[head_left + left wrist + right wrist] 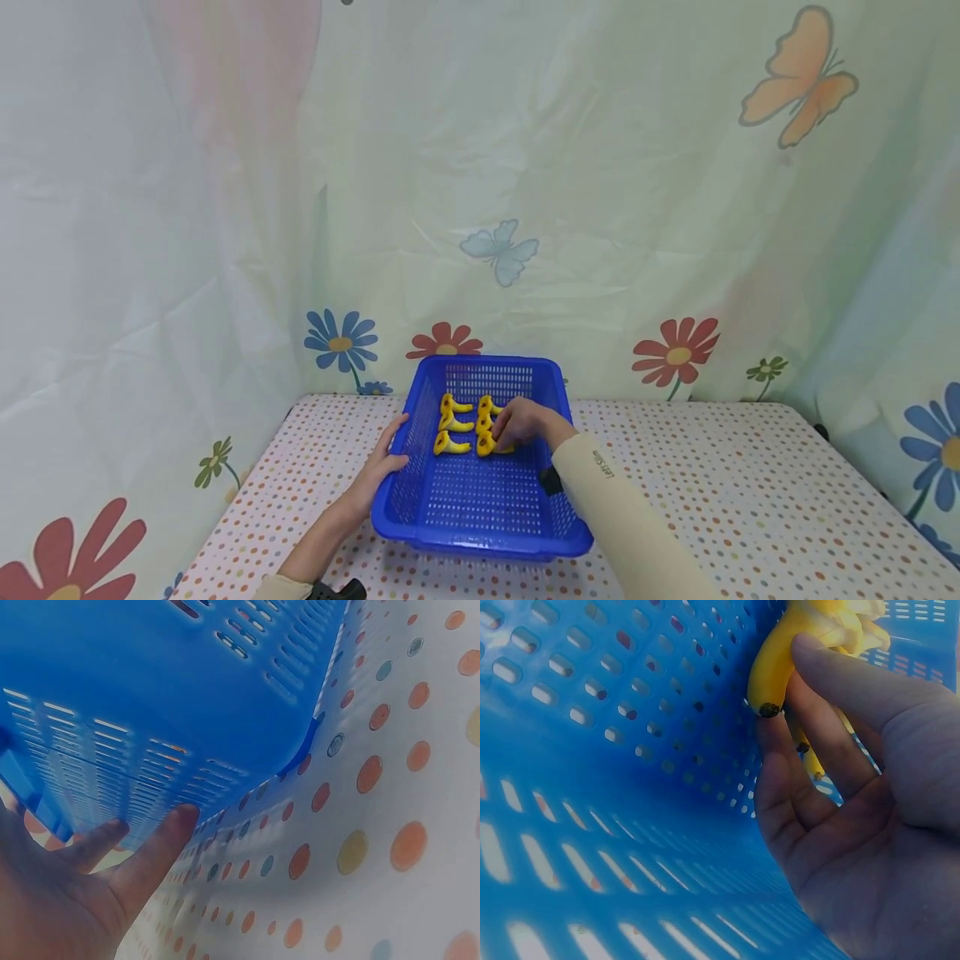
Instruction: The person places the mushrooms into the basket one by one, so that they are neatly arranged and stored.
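Note:
A blue slotted plastic basket (483,546) holds several yellow toy bananas with flared, peeled-looking ends, laid in two columns; one toy banana (452,443) lies nearest in the left column. My right hand (522,419) reaches inside and pinches the nearest toy banana (772,671) of the right column between thumb and fingers; its dark-tipped end shows in the right wrist view. At the basket's left side my left hand (375,467) holds the rim, thumb over the edge. In the left wrist view, its extended fingers (161,840) lie against the outer wall.
The basket is on a table with a dotted cloth (720,483). Behind it hangs a pale curtain (600,208) printed with flowers and butterflies. The basket's raised walls surround my right hand.

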`<act>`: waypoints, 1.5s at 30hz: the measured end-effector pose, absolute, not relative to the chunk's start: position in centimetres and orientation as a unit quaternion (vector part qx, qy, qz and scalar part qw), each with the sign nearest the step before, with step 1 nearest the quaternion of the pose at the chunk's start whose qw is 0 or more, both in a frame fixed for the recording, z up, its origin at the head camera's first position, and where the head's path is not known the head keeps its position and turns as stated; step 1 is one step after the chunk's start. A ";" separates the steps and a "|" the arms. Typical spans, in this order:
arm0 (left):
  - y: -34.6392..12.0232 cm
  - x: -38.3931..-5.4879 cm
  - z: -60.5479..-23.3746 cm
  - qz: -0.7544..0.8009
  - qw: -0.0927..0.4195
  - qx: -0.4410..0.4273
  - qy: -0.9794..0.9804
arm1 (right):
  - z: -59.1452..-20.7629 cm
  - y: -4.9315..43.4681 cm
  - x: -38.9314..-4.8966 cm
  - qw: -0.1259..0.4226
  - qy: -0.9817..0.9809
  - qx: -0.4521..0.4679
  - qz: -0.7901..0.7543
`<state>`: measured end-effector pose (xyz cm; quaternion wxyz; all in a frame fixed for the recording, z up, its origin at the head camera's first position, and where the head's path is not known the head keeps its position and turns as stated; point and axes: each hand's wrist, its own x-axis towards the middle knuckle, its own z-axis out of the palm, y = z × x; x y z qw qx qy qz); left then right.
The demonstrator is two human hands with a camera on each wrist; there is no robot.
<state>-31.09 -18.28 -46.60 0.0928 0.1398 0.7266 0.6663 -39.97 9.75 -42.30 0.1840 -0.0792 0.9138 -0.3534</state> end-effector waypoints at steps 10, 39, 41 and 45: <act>-18.2 -30.9 -46.7 0.669 0.095 0.148 0.722 | -41.8 10.0 -40.0 0.184 0.917 -0.081 -0.344; -19.1 -31.0 -46.3 0.657 0.071 0.124 0.740 | -30.6 18.8 -36.1 -0.034 0.919 -0.209 -0.332; -19.0 -31.0 -46.2 0.662 0.065 0.120 0.737 | -30.5 19.8 -35.4 -0.054 0.924 -0.203 -0.318; -18.4 -30.8 -46.2 0.678 0.072 0.123 0.721 | -31.0 21.7 -34.1 -0.062 0.931 -0.196 -0.303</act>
